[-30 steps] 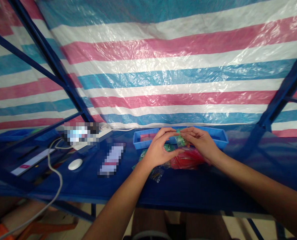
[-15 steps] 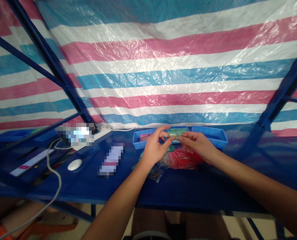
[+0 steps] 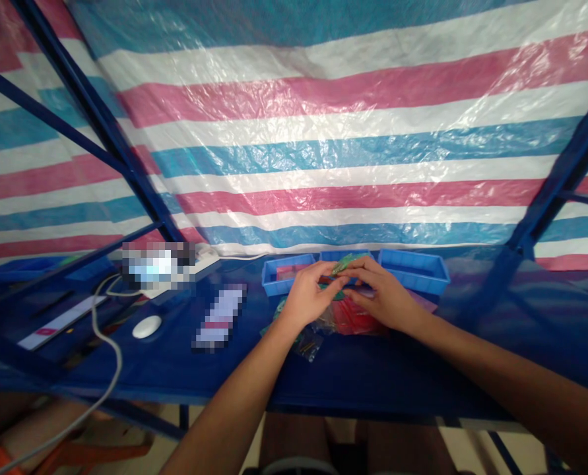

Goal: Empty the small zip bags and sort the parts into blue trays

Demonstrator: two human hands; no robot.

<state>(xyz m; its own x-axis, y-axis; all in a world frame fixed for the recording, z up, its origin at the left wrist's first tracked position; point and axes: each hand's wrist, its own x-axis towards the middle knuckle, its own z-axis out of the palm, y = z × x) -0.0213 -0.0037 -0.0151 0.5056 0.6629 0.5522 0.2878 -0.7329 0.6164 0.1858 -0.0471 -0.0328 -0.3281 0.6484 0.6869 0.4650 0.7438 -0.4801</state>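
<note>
Between my two hands is a small green plastic packet (image 3: pixel 349 263), held up over the table in front of the blue bins. My left hand (image 3: pixel 311 295) has its fingers closed on the packet's left side. From the right, my right hand (image 3: pixel 383 290) grips it with fingers and thumb bent. What lies inside the packet is too small to make out. Below the hands lies a pile of red plastic packets (image 3: pixel 356 316), with green ones at its left. A small clear bag (image 3: pixel 309 346) with thin dark pieces rests at the pile's front left.
A blue bin (image 3: pixel 276 285) holding something red stands behind my left hand; another blue bin (image 3: pixel 417 280) stands at the right. Leftward lie a blurred-out phone (image 3: pixel 220 316), a white mouse (image 3: pixel 146 326) and a white cable (image 3: pixel 118 356). A striped sheet (image 3: pixel 343 152) hangs behind.
The green packet has been tilted, from facing me to nearly edge-on. My right hand has shifted slightly left and its fingers have curled over the packet. My left hand stays about in place.
</note>
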